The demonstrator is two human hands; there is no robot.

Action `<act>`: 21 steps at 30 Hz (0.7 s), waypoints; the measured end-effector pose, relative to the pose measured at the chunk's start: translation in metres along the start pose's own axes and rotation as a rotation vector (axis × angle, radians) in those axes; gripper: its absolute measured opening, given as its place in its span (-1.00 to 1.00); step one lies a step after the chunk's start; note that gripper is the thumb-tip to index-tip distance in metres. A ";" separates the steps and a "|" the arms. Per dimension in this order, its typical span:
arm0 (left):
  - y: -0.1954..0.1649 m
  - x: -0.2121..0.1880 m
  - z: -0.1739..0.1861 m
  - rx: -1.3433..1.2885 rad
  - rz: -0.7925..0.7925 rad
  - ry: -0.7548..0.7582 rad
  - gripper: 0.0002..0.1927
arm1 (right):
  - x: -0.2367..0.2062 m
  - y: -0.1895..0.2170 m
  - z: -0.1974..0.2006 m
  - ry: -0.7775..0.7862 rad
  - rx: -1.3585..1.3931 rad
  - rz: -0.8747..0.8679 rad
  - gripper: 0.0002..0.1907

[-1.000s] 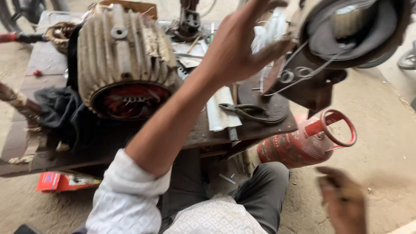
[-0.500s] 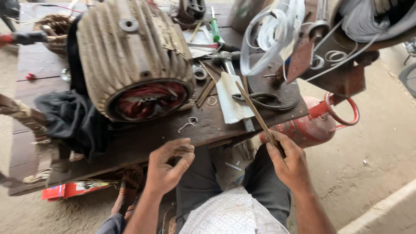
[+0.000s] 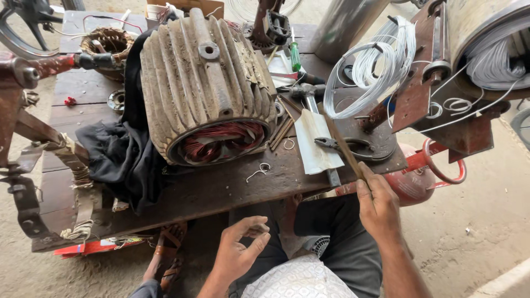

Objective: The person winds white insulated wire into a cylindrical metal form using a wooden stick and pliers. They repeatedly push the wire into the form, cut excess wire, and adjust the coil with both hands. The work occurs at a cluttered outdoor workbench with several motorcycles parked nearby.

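— Fingers of the right hand (image 3: pixel 380 205) pinch a thin brown stick (image 3: pixel 345 148), angled up over the wooden workbench (image 3: pixel 221 190).

— And the left hand (image 3: pixel 238 255)?

— Loosely curled, holding nothing, above the lap, below the finned motor housing (image 3: pixel 205 83) with copper windings (image 3: pixel 218 140).
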State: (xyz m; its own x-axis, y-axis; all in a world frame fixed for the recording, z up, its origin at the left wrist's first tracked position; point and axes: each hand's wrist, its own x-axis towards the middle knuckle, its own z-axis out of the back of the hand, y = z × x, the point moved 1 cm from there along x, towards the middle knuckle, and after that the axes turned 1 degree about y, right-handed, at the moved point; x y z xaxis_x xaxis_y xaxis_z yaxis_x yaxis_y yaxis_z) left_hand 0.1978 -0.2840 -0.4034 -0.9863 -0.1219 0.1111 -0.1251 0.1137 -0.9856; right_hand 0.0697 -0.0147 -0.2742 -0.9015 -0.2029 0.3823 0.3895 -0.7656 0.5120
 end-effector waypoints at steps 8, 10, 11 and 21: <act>0.004 0.003 -0.035 0.050 0.030 0.065 -0.66 | 0.047 -0.032 -0.027 0.026 -0.150 0.145 -0.55; 0.007 0.002 -0.050 0.046 0.044 0.068 -0.67 | 0.068 -0.035 -0.041 0.016 -0.235 0.210 -0.49; 0.009 0.003 -0.058 0.045 0.063 0.091 -0.66 | 0.081 -0.035 -0.048 0.006 -0.275 0.241 -0.47; 0.032 0.016 -0.115 0.194 0.252 0.372 -0.64 | 0.136 -0.021 -0.078 -0.169 -0.168 0.449 -0.69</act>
State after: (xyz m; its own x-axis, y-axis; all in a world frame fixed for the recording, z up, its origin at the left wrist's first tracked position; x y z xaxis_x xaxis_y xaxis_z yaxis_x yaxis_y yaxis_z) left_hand 0.1661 -0.1687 -0.4183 -0.9592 0.2507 -0.1309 0.1101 -0.0956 -0.9893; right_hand -0.0757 -0.0744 -0.2932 -0.6035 -0.4435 0.6627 0.6831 -0.7162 0.1428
